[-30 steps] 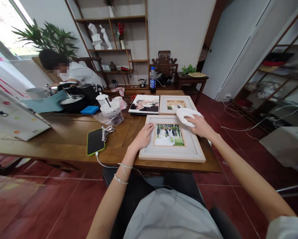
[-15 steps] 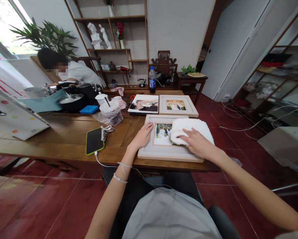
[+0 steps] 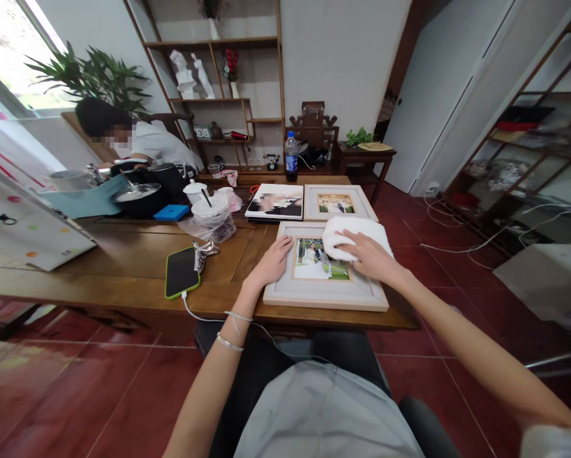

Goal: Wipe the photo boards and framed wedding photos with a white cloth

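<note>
A light wooden picture frame (image 3: 326, 300) lies flat on the table in front of me, holding a photo (image 3: 314, 257) of people in wedding clothes. My left hand (image 3: 274, 257) grips its left edge, with the fingers over the rim. In my right hand (image 3: 364, 254) is a fluffy white cloth (image 3: 356, 229), pressed onto the frame's upper right part. The cloth covers the photo's upper right corner. Behind lies a second picture frame (image 3: 361, 197), beside a white photo album (image 3: 280, 194) with a picture on its cover.
A phone (image 3: 183, 272) with a green case and charging cable lies left on the wooden table (image 3: 137, 254). Beyond it stand a bagged cup (image 3: 211, 213), a blue box (image 3: 170, 212) and a dark bottle (image 3: 291, 159). Across the table a person (image 3: 156, 143) leans over pots.
My right hand has moved the cloth up and to the left across the frame, uncovering the lower right of the photo. My left hand stays at the frame's left edge.
</note>
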The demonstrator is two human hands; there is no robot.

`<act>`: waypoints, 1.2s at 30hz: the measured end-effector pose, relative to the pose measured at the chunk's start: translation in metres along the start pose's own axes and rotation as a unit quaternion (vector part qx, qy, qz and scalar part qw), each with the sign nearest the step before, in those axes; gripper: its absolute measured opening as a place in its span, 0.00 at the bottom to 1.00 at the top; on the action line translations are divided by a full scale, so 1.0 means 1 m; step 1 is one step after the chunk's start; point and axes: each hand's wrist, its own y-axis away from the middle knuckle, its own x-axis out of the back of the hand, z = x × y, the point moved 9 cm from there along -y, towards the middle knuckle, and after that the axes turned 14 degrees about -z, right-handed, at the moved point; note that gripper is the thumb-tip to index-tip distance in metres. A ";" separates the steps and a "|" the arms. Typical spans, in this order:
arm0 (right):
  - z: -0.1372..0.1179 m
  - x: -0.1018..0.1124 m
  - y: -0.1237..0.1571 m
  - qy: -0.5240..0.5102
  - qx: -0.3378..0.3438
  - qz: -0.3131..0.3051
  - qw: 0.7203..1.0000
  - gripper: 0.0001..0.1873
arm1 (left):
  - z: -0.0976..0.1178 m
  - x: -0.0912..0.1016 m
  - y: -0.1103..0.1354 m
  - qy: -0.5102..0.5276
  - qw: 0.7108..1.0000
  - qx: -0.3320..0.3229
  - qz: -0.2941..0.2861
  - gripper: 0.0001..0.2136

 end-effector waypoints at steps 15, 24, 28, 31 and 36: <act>-0.026 0.001 -0.021 0.054 -0.016 -0.070 0.996 0.29 | 0.001 -0.001 0.000 -0.011 1.000 0.011 -0.011 0.22; -0.089 0.016 0.058 -0.023 0.036 -0.156 0.987 0.30 | 0.002 0.000 0.001 -0.028 1.000 0.006 -0.007 0.23; -0.083 0.004 0.049 -0.019 0.040 -0.089 0.995 0.34 | 0.002 -0.001 0.001 -0.031 0.999 0.002 -0.008 0.23; -0.056 -0.006 0.027 -0.007 0.031 -0.045 0.999 0.34 | 0.001 -0.001 0.001 -0.029 1.000 0.001 -0.004 0.22; 0.003 -0.004 -0.019 0.008 -0.036 0.001 0.999 0.34 | 0.002 -0.001 0.001 -0.024 1.000 0.000 -0.005 0.22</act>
